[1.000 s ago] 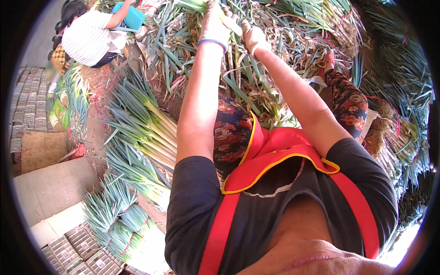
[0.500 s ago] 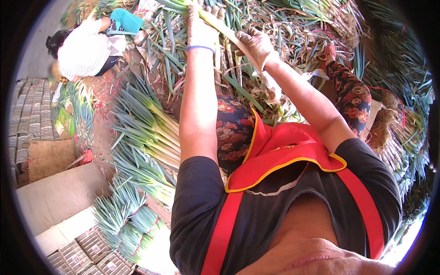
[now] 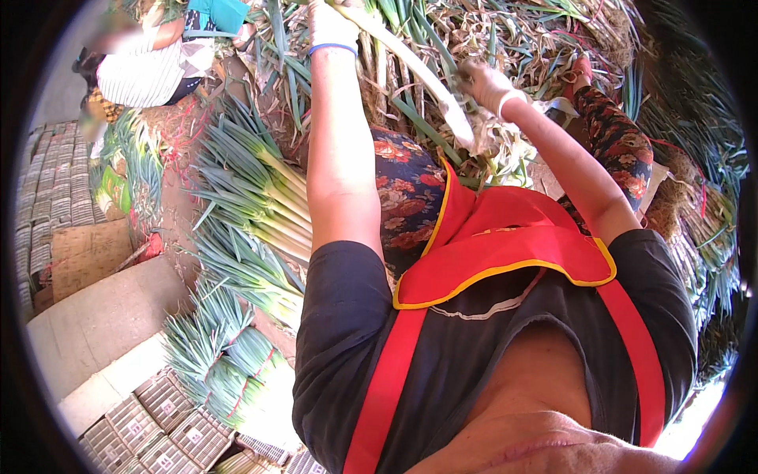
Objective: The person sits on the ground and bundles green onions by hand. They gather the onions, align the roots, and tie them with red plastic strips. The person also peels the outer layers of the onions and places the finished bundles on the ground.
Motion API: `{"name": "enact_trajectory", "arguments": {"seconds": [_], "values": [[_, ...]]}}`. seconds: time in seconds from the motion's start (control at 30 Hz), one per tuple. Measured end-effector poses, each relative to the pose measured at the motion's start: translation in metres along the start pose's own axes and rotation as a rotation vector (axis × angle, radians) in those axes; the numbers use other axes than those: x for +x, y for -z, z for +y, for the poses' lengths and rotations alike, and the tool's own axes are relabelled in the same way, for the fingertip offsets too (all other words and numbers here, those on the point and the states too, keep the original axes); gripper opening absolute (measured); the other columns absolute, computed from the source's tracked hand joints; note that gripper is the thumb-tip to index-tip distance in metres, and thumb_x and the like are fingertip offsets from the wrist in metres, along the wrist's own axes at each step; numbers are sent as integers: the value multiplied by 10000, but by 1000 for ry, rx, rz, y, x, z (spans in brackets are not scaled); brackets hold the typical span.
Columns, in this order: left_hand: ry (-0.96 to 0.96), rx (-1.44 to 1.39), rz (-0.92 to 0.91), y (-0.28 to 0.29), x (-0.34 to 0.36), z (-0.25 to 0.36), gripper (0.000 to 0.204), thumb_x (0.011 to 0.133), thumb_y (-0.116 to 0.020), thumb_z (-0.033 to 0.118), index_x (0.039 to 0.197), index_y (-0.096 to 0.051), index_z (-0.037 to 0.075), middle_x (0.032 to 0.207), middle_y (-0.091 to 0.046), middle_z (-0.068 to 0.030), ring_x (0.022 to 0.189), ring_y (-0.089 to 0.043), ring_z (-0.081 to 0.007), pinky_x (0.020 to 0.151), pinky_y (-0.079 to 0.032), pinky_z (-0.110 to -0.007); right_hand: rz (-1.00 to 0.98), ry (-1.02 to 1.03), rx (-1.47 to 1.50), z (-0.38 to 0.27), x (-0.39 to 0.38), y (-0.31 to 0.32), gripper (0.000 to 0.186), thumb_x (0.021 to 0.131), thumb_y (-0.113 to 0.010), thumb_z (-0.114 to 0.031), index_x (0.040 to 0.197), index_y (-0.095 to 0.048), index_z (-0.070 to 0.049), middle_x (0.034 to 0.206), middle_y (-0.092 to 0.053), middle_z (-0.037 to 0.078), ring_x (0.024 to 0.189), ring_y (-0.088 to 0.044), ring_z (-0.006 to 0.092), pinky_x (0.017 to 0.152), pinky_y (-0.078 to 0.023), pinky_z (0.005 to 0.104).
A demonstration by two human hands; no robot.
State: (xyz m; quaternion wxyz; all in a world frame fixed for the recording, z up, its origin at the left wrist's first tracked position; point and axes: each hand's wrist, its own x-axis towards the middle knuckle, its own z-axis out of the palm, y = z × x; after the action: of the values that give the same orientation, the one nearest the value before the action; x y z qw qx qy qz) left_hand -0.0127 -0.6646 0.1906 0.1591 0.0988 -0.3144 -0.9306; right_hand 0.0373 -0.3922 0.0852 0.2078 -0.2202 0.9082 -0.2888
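Observation:
A long green onion point(image 3: 414, 67) slants across the top of the head view, its white root end pointing down toward my lap. My left hand point(image 3: 333, 25), in a pale glove with a blue band at the wrist, is closed around its upper part; the fingertips are partly cut off by the picture's edge. To the right of the stalk is my gloved right hand point(image 3: 485, 85), apart from it. Motion blurs its fingers, so whether they pinch anything is unclear. Dry peeled leaves point(image 3: 505, 150) lie heaped below that hand.
Unbundled green onions point(image 3: 268, 197) lie to my left, with tied bundles point(image 3: 237, 371) nearer. Stacked crates point(image 3: 150, 419) stand at lower left. Another person point(image 3: 146, 75) crouches at far left. Root-ended bundles point(image 3: 687, 229) lie on the right.
My right hand has come off the green onion and moved right, toward me. The stalk's white end now shows free. My left hand has shifted slightly left, still gripping.

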Motion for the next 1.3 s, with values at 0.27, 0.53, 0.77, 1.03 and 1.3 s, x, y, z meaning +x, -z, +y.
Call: {"name": "enact_trajectory", "arguments": {"seconds": [0.27,0.53,0.77,1.03,1.3], "values": [[-49,-161,-27,65,41,21,387,905,-508,499,802,-491,125,579,-387,42,442,-347,-91,394,-297,-209,-466,226,1289,-12,-20,-31,494,931,-510,-151,1382,-341,-40,1156,-586,161,860,-633,140,637,-539,154],[47,43,83,-1,14,-29,367,886,-544,495,884,-530,128,777,-517,-19,697,-511,-193,680,-505,-372,-93,121,825,-92,-21,60,795,761,-527,-734,1206,-576,-77,657,-567,23,583,-542,83,529,-442,273],[74,83,292,59,58,-54,375,909,-511,482,725,-507,155,585,-445,12,475,-422,-146,387,-330,-280,103,113,742,-107,-48,12,481,866,-621,-296,1189,-541,52,1006,-647,125,898,-582,157,821,-453,266],[-13,-72,217,79,76,-24,341,886,-579,450,799,-566,120,561,-415,21,428,-361,-99,368,-288,-224,59,-135,612,-23,-140,-10,335,904,-582,-288,1074,-646,-6,733,-603,33,671,-516,74,642,-445,268],[-94,-3,199,22,6,9,321,951,-465,413,936,-529,99,658,-461,13,501,-384,-110,436,-325,-231,122,2,198,-44,-75,23,527,853,-637,-262,1318,-449,-100,1119,-602,127,934,-620,294,724,-511,360]]}}
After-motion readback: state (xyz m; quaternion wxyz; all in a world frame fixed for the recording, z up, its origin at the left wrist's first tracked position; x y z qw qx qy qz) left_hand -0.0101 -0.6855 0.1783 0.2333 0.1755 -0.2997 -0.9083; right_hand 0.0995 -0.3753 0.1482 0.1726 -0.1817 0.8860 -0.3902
